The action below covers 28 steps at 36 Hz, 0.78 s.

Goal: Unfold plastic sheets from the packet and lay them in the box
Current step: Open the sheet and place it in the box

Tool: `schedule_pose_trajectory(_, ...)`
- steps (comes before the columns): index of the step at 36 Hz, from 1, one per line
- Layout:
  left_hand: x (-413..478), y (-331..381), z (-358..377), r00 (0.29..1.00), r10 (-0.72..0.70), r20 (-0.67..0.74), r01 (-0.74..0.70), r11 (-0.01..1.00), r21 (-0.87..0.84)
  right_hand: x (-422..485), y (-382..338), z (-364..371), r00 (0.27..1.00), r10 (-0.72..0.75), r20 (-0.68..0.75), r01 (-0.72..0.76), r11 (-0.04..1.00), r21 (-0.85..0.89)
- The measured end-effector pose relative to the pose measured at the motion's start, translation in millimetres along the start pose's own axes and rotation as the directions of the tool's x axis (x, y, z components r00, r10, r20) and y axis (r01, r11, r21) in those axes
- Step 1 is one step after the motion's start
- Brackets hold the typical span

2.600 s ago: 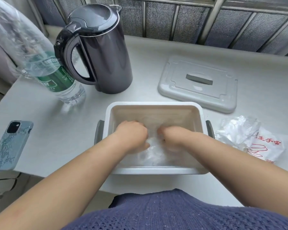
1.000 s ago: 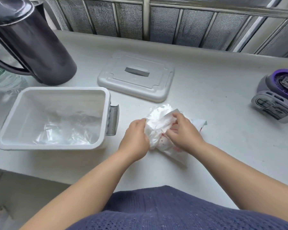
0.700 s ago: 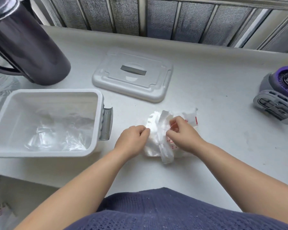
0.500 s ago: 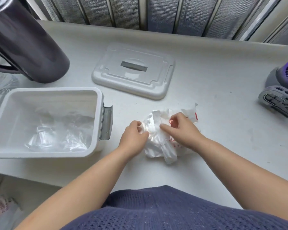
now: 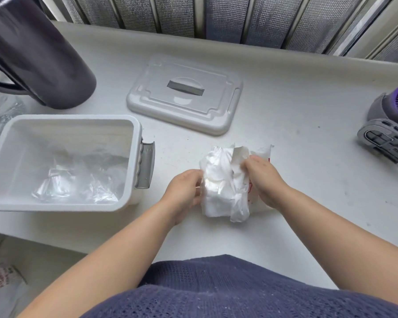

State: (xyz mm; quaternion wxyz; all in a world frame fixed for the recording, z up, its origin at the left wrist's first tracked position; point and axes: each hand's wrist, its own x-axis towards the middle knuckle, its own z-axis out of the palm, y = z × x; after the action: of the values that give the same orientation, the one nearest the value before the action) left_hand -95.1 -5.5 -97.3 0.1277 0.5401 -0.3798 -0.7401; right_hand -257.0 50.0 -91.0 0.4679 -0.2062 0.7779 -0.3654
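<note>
On the tabletop (image 5: 296, 111), near its front edge, the open box (image 5: 74, 117) sits at the left with crumpled clear sheets (image 5: 78, 180) already on its floor. Just right of it lies the packet (image 5: 265, 152), with a wad (image 5: 218, 187) of folded film bulging from it. The film looks light, limp and slick, and is likely to cling and tear. The right hand (image 5: 262, 177) clamps the packet down, and the left hand (image 5: 182, 191) grips the wad's left edge, probably the best place to peel one layer.

Box (image 5: 64, 121) matt plastic; sheets (image 5: 78, 182) glossy film; kettle (image 5: 39, 56) glossy
</note>
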Motion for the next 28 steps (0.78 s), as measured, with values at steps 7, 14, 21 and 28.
schedule_pose_trajectory(7,-4.9,-0.7,-4.1,0.989,-0.039,0.143,0.053,0.994,-0.099,0.9,1.2,-2.3,1.000,-0.003,0.013,0.004,1.000,-0.013)
schedule_pose_trajectory(14,-3.6,-4.5,-1.5,0.995,-0.011,0.100,0.002,0.996,0.091,-1.2,2.5,0.5,0.999,-0.021,0.046,0.021,1.000,-0.010)
schedule_pose_trajectory(21,-2.9,7.1,1.0,0.999,-0.050,-0.008,0.050,0.998,-0.045,-8.9,-1.1,-2.7,0.981,-0.097,0.170,0.116,0.988,-0.105)
schedule_pose_trajectory(28,-5.3,7.4,-4.8,0.999,-0.045,-0.003,0.044,0.991,-0.125,-7.6,-1.0,-2.3,0.981,-0.104,0.162,0.130,0.978,-0.162)
